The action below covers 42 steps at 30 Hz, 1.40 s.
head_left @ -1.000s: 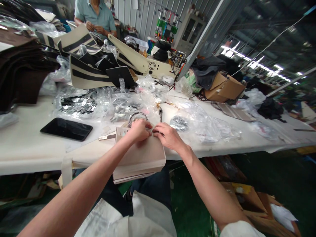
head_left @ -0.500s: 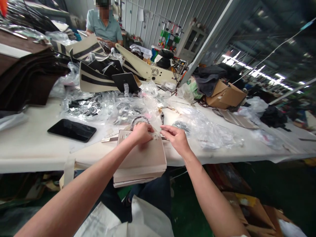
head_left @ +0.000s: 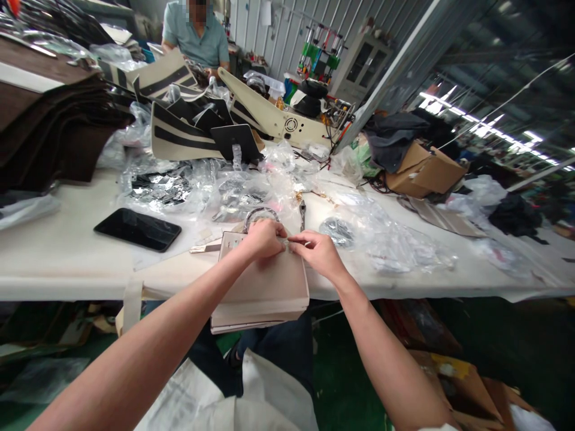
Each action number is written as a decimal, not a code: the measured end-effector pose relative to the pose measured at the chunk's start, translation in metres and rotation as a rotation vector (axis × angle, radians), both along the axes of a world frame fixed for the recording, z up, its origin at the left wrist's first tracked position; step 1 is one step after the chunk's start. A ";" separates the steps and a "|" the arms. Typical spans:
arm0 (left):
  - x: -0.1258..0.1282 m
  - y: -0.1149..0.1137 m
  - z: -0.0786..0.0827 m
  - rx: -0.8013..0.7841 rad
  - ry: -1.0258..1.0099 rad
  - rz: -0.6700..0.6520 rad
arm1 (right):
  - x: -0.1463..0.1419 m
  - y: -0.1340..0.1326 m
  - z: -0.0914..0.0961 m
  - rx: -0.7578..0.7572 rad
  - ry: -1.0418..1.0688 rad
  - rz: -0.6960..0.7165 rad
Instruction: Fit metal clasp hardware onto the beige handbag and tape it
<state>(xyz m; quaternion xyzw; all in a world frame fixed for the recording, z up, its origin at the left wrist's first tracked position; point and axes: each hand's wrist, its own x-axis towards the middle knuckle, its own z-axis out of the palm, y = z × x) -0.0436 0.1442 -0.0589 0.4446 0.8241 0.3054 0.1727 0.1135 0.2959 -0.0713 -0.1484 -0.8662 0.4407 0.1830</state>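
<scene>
The right hand has closed back in beside the left hand; both pinch the top edge of the beige bag at the tabletop edge, six o'clock. It looks stiff, light; best gripped by that edge.

Bright daylight, wide-angle distortion at edges

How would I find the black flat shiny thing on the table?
Start at the long white table and look to the side of the left hand away from the right hand. The black phone lies flat there, alone on bare tabletop below the crinkly clear plastic bags. It is the only smooth, dark, glassy rectangle.
</scene>
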 end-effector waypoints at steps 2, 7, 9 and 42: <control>0.000 0.000 0.000 -0.003 0.004 0.002 | -0.001 0.001 -0.001 0.027 0.008 0.013; -0.001 0.000 -0.001 -0.013 0.006 -0.001 | -0.001 -0.002 0.000 0.167 0.033 0.047; -0.004 -0.001 0.000 -0.013 -0.015 -0.015 | 0.000 -0.003 -0.001 0.189 0.039 0.057; -0.001 0.020 0.024 -0.277 -0.074 0.049 | -0.108 0.097 0.007 0.083 -0.200 -0.462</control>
